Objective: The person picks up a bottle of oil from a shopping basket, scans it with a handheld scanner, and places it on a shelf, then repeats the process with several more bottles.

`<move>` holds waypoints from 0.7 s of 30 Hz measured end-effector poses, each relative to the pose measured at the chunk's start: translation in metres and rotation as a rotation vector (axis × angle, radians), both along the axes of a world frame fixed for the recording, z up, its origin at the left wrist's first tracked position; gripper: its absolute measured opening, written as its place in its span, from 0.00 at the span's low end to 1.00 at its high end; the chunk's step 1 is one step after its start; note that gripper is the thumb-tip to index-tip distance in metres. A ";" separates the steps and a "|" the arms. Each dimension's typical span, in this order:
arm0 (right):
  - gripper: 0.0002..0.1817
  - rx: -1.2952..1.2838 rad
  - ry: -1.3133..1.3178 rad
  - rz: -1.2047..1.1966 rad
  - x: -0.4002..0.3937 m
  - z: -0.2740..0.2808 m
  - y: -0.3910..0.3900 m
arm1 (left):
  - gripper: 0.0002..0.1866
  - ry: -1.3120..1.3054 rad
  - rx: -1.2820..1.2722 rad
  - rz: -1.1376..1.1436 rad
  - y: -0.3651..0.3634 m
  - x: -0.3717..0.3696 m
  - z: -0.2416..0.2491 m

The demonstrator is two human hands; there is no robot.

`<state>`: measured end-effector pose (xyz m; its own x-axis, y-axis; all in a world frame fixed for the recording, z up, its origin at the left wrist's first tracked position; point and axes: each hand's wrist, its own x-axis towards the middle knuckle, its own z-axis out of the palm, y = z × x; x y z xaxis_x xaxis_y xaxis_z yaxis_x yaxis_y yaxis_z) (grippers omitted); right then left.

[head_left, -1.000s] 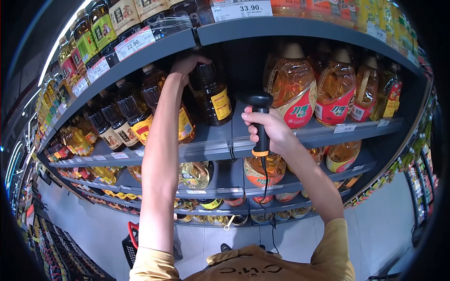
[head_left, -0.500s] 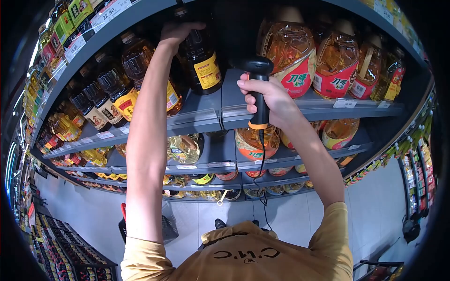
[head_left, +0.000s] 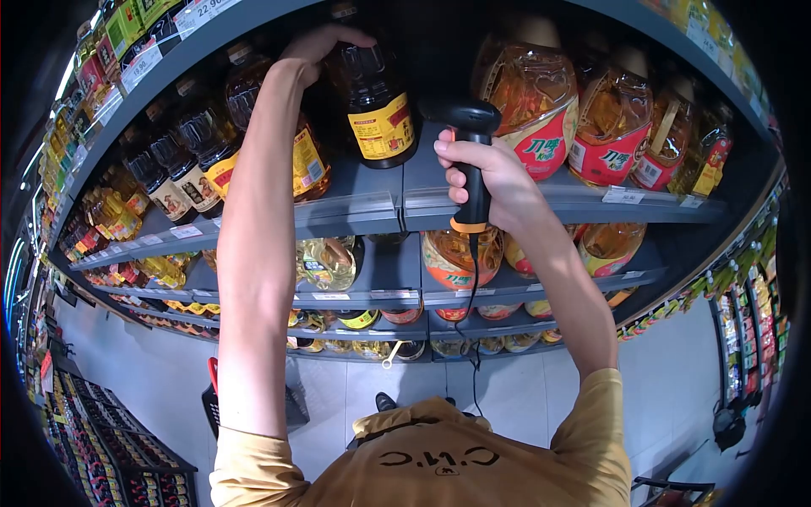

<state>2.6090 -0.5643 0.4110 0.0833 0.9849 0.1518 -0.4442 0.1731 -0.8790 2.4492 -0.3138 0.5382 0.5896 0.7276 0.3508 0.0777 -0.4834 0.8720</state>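
My left hand (head_left: 321, 46) is wrapped around the upper part of a dark oil bottle (head_left: 365, 84) with a yellow label. Its thumb lies across the bottle's shoulder, while the other fingers are hidden behind it. The bottle stands upright on the shelf (head_left: 363, 188), with its printed label facing me. In my right hand (head_left: 494, 173) is a black barcode scanner (head_left: 475, 182) with an orange ring at the handle's lower end. The scanner's head is right of the bottle and apart from it. A cord (head_left: 475, 279) hangs down from the handle.
Large oil jugs (head_left: 536, 101) with red labels stand right of the scanner. More dark bottles (head_left: 203, 139) line the shelf at left. Lower shelves (head_left: 380, 297) hold further oil bottles. A dark basket (head_left: 296, 407) is on the floor below my left arm.
The dark oil bottle has turned in my left hand, bringing more of its yellow label into view, and sits slightly further right in the picture. My right hand still holds the scanner.
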 end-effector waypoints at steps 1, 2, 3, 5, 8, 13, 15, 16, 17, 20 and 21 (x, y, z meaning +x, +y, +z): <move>0.07 0.004 0.005 0.006 0.001 0.000 0.000 | 0.24 0.006 0.019 0.013 -0.001 0.002 0.000; 0.08 0.005 0.010 0.013 0.001 -0.001 0.000 | 0.25 0.012 0.036 0.027 -0.002 0.004 -0.002; 0.08 0.007 0.005 0.001 0.001 -0.002 -0.001 | 0.26 0.019 0.049 0.041 -0.005 0.005 -0.005; 0.07 0.006 -0.008 -0.019 0.001 0.000 -0.003 | 0.27 0.008 0.013 0.081 0.003 0.007 -0.011; 0.07 0.016 0.002 -0.010 0.003 -0.003 -0.005 | 0.26 -0.045 -0.027 0.141 0.006 0.012 -0.015; 0.08 0.038 -0.004 -0.012 0.006 -0.006 -0.007 | 0.26 -0.056 0.118 0.325 -0.055 0.029 -0.007; 0.09 0.037 0.009 -0.014 0.005 -0.006 -0.008 | 0.35 0.105 0.458 0.495 -0.048 0.031 -0.009; 0.09 0.042 0.013 -0.015 0.004 -0.005 -0.009 | 0.34 0.159 0.437 0.538 -0.045 0.033 -0.013; 0.09 0.016 0.018 -0.014 0.004 -0.005 -0.009 | 0.33 0.207 0.423 0.582 -0.043 0.036 -0.015; 0.08 -0.024 0.029 -0.011 0.005 -0.007 -0.008 | 0.30 0.204 0.640 0.532 -0.030 0.032 -0.018; 0.08 -0.028 0.042 -0.003 0.005 -0.007 -0.007 | 0.29 0.204 0.626 0.521 -0.018 0.033 -0.019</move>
<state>2.6138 -0.5710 0.4035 0.0916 0.9884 0.1208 -0.4804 0.1502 -0.8641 2.4824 -0.3314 0.5192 0.3278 0.6306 0.7035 0.5522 -0.7321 0.3988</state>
